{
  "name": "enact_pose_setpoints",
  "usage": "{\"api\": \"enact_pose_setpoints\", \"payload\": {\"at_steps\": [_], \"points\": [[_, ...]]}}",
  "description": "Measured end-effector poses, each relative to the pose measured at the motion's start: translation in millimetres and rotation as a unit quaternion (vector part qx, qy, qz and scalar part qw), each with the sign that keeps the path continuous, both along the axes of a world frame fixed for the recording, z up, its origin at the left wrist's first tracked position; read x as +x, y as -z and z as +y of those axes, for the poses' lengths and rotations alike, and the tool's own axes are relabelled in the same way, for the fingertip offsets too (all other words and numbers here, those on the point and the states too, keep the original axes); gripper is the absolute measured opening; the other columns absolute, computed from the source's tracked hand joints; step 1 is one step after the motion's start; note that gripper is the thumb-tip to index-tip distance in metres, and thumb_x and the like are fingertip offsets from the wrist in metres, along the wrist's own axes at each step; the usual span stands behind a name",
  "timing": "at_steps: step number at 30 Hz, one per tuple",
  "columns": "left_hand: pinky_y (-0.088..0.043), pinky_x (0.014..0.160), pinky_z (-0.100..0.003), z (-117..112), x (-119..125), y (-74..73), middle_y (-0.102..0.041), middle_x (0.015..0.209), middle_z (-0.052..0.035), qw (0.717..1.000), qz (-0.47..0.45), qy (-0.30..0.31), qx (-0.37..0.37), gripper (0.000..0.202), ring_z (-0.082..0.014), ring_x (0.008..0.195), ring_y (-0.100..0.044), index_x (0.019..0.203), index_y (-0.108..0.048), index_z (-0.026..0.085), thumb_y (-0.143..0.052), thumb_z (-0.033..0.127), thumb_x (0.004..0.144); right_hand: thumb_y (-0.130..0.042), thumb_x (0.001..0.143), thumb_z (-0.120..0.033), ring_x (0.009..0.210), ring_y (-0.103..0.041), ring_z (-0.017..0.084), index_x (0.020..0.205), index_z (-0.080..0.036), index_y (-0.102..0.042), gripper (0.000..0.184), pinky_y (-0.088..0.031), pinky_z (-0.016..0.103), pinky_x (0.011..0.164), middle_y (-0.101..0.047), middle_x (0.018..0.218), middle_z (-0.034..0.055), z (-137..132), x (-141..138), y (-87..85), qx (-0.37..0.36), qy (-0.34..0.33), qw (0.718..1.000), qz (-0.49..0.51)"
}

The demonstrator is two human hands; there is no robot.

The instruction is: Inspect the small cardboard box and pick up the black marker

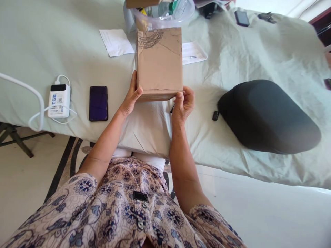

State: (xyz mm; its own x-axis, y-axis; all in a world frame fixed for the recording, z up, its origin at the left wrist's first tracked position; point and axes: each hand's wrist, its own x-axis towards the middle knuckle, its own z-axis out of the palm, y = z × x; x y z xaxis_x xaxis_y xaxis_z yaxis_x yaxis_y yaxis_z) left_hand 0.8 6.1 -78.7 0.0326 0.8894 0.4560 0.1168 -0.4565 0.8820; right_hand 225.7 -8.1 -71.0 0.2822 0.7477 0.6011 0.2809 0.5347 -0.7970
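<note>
A brown cardboard box [159, 62] with dark scribbled lines near its far left corner is between my two hands. My left hand [131, 96] grips its near left corner, thumb on the front edge and fingers along the side. At the near right corner, my right hand [184, 103] is closed on the box with thumb and bent fingers. Whether the box rests on the cloth or is slightly raised, I cannot tell. A small dark object [172, 108] shows partly beside my right hand.
A phone [98, 103] and a white power bank [59, 101] with cables lie left. Papers [117, 42] flank the box. Behind it stands a clear plastic tub [165, 23] holding bottles. A large black rounded case [269, 117] sits right, on the pale green cloth [31, 44].
</note>
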Motion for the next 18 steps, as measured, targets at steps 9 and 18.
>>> {"api": "enact_pose_setpoints", "payload": {"at_steps": [9,18], "points": [[-0.02,0.136,-0.044,-4.7,5.4,-14.6,-0.043,0.166,0.0008,0.998,-0.065,-0.009,-0.005,0.074,-0.0267,0.162,-0.029,0.153,-0.048,0.04,-0.037,0.084,0.094,-0.047,0.1,-0.073,0.069,-0.061,0.017,0.108,-0.026,-0.066,0.051,-0.059,0.036,0.07,-0.048,0.077,-0.0011,-3.1,-3.5,-0.3,0.017,-0.01,1.0,-0.023],[-0.027,0.133,-0.045,-13.6,7.5,-26.6,-0.057,0.154,-0.0072,0.995,-0.077,-0.064,-0.027,0.079,-0.0316,0.156,-0.039,0.142,-0.056,0.03,-0.04,0.087,0.091,-0.051,0.096,-0.077,0.085,-0.066,0.02,0.124,-0.029,-0.062,0.056,-0.063,0.043,0.081,-0.053,0.089,0.0015,-0.6,-3.0,5.1,0.005,-0.062,0.997,-0.038]]}}
